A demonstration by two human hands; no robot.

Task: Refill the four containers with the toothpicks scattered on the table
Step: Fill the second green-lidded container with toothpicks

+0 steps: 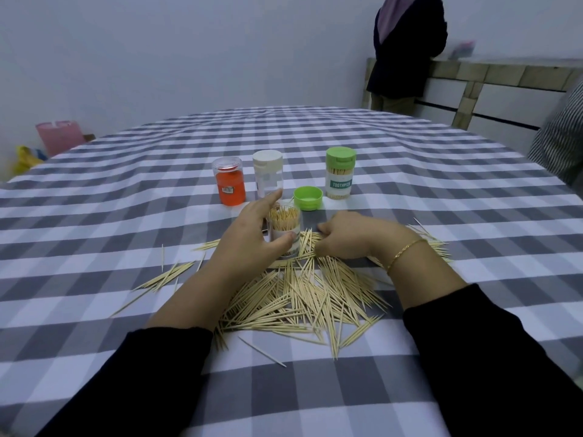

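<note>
Left hand (249,238) is gripping the open container (285,230), thumb across its label and forefinger pointing past its rim; toothpicks are standing inside it. Right hand (350,236) is curling its fingers around a bunch of toothpicks (303,298) at the far edge of the scattered pile, just beside that container. Beyond the hands, the green lid (308,198), orange container (229,181), white-capped container (268,176) and green-capped container (339,173) are standing close together, narrowing the room ahead. Checked cloth is covering the counter (126,190); a person (407,48) is standing by the far wall.
</note>
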